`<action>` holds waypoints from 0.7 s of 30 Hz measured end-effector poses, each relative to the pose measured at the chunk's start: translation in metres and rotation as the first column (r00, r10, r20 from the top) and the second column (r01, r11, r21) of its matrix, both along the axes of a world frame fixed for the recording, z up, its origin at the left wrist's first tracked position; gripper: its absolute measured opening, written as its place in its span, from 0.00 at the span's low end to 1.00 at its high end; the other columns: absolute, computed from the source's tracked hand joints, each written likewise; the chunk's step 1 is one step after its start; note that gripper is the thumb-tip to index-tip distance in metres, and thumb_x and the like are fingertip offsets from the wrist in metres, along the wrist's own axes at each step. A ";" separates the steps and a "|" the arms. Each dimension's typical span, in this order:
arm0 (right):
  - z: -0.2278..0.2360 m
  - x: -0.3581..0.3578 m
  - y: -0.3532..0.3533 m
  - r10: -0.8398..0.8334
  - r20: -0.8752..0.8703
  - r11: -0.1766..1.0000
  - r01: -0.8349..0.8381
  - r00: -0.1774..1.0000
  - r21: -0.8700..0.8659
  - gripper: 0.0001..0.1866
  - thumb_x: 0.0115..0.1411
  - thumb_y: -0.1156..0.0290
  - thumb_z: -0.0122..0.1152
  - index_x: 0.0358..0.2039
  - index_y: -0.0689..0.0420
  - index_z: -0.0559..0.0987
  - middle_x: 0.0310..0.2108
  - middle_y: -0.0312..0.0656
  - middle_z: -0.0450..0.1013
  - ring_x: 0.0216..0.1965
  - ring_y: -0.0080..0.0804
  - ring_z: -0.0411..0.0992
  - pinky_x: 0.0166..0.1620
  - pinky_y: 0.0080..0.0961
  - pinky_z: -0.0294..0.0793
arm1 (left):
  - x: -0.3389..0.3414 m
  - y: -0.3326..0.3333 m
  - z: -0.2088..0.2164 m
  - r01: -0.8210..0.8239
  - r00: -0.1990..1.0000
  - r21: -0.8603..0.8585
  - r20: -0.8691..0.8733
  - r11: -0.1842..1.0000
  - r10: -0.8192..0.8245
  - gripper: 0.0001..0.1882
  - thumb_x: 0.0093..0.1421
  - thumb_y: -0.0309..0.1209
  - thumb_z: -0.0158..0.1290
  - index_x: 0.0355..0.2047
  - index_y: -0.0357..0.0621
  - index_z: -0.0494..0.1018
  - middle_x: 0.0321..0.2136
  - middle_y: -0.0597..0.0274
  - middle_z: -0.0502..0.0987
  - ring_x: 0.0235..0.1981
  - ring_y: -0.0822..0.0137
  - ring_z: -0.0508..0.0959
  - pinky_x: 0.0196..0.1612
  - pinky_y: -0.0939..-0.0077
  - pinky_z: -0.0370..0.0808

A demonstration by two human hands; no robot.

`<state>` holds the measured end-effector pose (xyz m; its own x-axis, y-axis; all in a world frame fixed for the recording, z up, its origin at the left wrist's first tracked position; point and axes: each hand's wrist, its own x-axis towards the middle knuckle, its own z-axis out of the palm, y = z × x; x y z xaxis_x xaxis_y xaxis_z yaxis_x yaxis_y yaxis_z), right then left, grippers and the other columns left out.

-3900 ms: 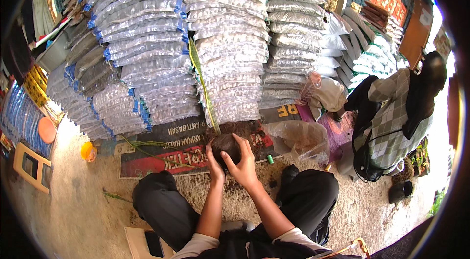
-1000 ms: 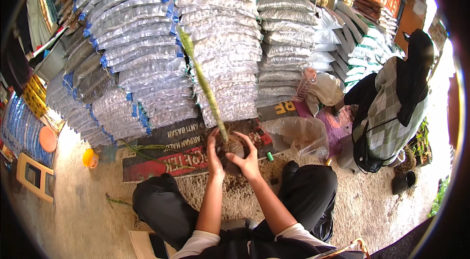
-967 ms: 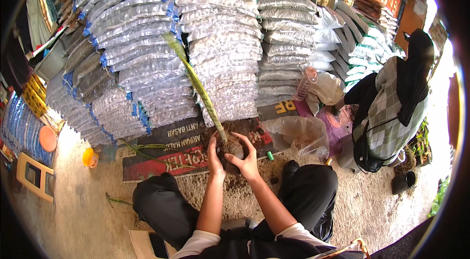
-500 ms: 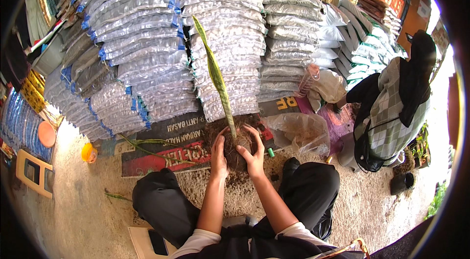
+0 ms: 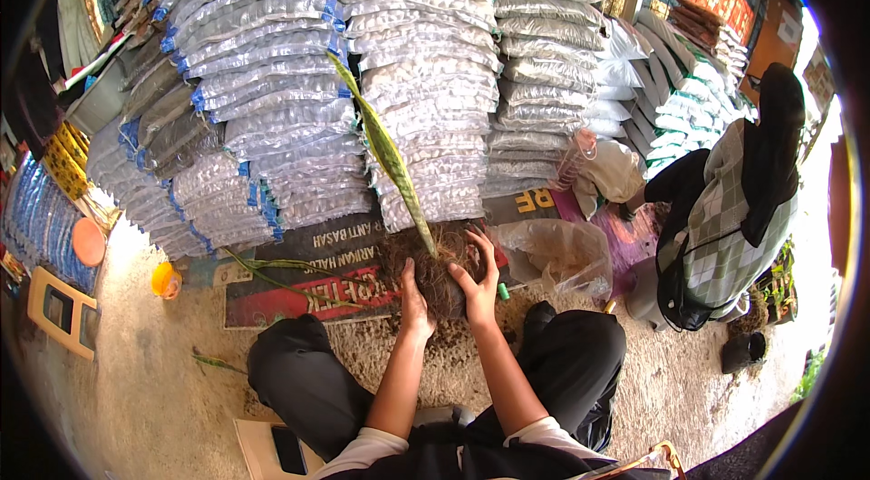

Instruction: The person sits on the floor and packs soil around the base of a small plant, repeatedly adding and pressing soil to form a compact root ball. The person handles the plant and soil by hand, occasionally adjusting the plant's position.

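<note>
Between my two hands is a snake plant (image 5: 391, 158) with one tall, yellow-edged leaf that leans to the left. Its bare root ball (image 5: 444, 285) is brown, with soil and fine roots showing. My left hand (image 5: 417, 303) is curved against the left side of the roots. On the right side, my right hand (image 5: 478, 279) cups them, its thumb lying across the front. Below the plant lies a dark printed banner (image 5: 272, 297) with a red band, and crumbs of soil are scattered near it. Long cut leaves (image 5: 290, 264) rest on the banner to the left.
Tall stacks of filled clear bags (image 5: 426, 90) rise behind the banner. A clear plastic bag (image 5: 553, 253) and a small green cylinder (image 5: 504, 291) lie to the right. Another person (image 5: 725, 217) bends at the far right. A phone (image 5: 289, 450) rests on a stool beside my left leg.
The leaf's top has tipped further left. My hands have moved slightly apart around the root ball, and more of the roots show between them.
</note>
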<state>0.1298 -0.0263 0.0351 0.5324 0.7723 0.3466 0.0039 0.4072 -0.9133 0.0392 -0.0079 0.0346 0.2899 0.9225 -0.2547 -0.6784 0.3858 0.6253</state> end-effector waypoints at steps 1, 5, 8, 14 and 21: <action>-0.004 0.000 0.001 -0.027 0.045 1.000 0.027 0.999 0.000 0.28 0.42 0.70 0.65 0.47 0.58 0.69 0.53 0.45 0.58 0.53 0.39 0.60 0.55 0.33 0.57 | 0.001 0.001 -0.003 -0.013 1.000 -0.010 -0.001 1.000 0.013 0.30 0.58 0.55 0.38 0.48 0.43 0.65 0.43 0.58 0.71 0.43 0.62 0.72 0.48 0.63 0.69; 0.002 -0.005 0.002 -0.113 0.228 0.992 0.123 0.967 -0.033 0.24 0.45 0.71 0.64 0.45 0.61 0.70 0.48 0.46 0.63 0.50 0.38 0.63 0.53 0.31 0.60 | -0.001 0.003 -0.002 -0.092 0.996 -0.107 -0.007 0.990 0.092 0.28 0.57 0.54 0.41 0.46 0.44 0.66 0.40 0.58 0.72 0.42 0.62 0.73 0.47 0.64 0.69; -0.005 -0.011 0.007 -0.026 0.111 0.994 0.038 0.993 -0.107 0.20 0.48 0.69 0.63 0.41 0.64 0.72 0.38 0.48 0.70 0.42 0.39 0.69 0.47 0.29 0.65 | -0.007 0.012 -0.017 -0.075 0.997 -0.028 -0.008 0.997 0.075 0.28 0.58 0.53 0.40 0.48 0.44 0.64 0.42 0.59 0.71 0.43 0.62 0.72 0.47 0.64 0.69; 0.008 -0.014 -0.003 -0.035 0.044 0.985 0.042 0.998 -0.165 0.24 0.45 0.68 0.67 0.42 0.65 0.72 0.34 0.48 0.74 0.37 0.30 0.71 0.43 0.26 0.69 | -0.003 0.003 -0.018 -0.041 0.985 0.196 -0.158 0.980 0.073 0.27 0.64 0.50 0.30 0.52 0.43 0.61 0.47 0.60 0.67 0.48 0.67 0.68 0.50 0.71 0.65; 0.024 -0.005 -0.018 0.038 -0.137 0.996 -0.048 0.990 -0.070 0.18 0.46 0.71 0.64 0.38 0.63 0.75 0.36 0.41 0.71 0.39 0.27 0.67 0.46 0.24 0.65 | 0.014 0.012 -0.010 0.029 0.999 0.323 -0.049 0.946 -0.014 0.23 0.63 0.45 0.34 0.50 0.43 0.63 0.45 0.59 0.69 0.46 0.67 0.70 0.48 0.73 0.67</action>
<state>0.1246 -0.0446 0.0588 0.5362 0.8162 0.2153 -0.1377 0.3362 -0.9317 0.0528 0.0042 0.0242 0.3055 0.9512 0.0431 -0.6404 0.1718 0.7486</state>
